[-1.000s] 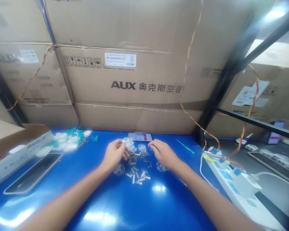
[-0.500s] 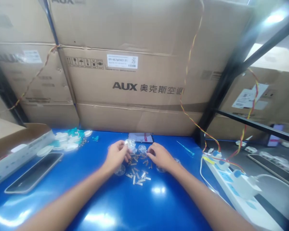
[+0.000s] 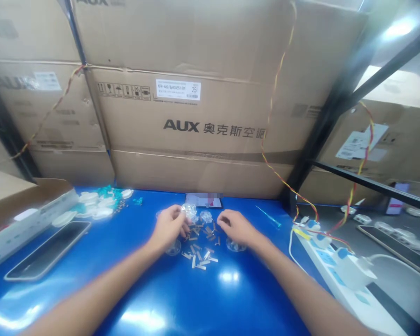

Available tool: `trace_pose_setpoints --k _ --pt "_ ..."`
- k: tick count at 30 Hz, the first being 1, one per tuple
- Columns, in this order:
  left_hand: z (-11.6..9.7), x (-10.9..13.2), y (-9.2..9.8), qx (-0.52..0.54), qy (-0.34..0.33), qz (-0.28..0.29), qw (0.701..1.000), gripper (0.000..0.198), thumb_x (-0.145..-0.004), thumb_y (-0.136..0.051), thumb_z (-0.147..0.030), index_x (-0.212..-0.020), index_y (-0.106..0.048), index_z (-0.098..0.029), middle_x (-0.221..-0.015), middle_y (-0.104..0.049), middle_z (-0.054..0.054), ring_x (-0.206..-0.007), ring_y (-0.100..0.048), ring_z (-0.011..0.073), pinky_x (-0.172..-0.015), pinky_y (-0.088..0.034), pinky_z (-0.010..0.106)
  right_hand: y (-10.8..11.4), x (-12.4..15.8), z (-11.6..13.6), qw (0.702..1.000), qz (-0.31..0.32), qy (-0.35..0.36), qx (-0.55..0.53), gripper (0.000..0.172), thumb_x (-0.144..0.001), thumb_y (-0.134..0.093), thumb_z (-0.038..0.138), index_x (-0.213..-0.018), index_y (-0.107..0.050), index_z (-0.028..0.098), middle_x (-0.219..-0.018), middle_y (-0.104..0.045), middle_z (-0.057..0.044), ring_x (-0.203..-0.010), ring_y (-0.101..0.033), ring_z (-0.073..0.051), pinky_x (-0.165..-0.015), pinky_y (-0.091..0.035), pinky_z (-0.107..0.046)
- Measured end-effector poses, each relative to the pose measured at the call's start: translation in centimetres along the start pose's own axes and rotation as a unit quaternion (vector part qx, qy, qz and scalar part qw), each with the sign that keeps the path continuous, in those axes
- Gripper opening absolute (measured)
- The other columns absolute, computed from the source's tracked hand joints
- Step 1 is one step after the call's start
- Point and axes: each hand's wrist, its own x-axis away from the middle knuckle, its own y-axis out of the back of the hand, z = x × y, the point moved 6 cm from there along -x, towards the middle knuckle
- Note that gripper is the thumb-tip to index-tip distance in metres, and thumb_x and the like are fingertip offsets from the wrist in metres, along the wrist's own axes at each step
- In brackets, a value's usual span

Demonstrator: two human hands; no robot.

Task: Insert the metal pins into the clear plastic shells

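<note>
My left hand (image 3: 170, 225) is closed on a clear plastic part (image 3: 189, 213), held just above the blue tabletop. To its right my right hand (image 3: 236, 226) has its fingers curled and pinched together; whatever they may hold is too small to make out. Another clear round part (image 3: 206, 216) lies between the hands. Small metal strips (image 3: 198, 257) are scattered below and between them. One clear disc (image 3: 173, 247) rests under my left wrist, and more clear plastic (image 3: 235, 245) shows beneath my right hand.
A phone (image 3: 205, 200) lies behind the hands and another (image 3: 49, 251) at left, near white and teal parts (image 3: 98, 204) and an open box (image 3: 31, 219). A teal screwdriver (image 3: 270, 218) lies right, before a white power strip (image 3: 350, 284) with plugs and wires. Cartons (image 3: 196, 168) wall the back.
My right hand has moved slightly to the right, away from the clear round part. My left hand keeps its hold, almost unmoved.
</note>
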Motion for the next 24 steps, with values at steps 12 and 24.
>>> trace_pose_setpoints --k 12,24 --pt "-0.4 0.5 -0.9 -0.002 0.014 0.036 0.999 0.017 -0.077 -0.056 -0.031 -0.081 -0.051 -0.015 -0.068 -0.068 0.005 -0.047 -0.062 0.0152 -0.038 -0.046 0.024 0.0 -0.4 0.8 0.997 -0.069 0.009 0.017 0.012 -0.083 -0.052 0.015 -0.075 -0.060 0.018 -0.078 -0.063 -0.003 -0.072 -0.056 -0.014 -0.066 -0.038 -0.024" --pt "-0.9 2.1 -3.5 0.083 0.037 0.186 0.978 0.021 -0.078 -0.059 -0.031 -0.088 -0.052 -0.013 -0.074 -0.069 0.009 -0.050 -0.065 0.0170 -0.041 -0.048 0.024 4.1 2.4 7.4 0.955 -0.221 0.082 -0.179 0.012 -0.079 -0.055 0.014 -0.075 -0.065 0.018 -0.071 -0.066 -0.001 -0.063 -0.059 -0.014 -0.063 -0.047 -0.025"
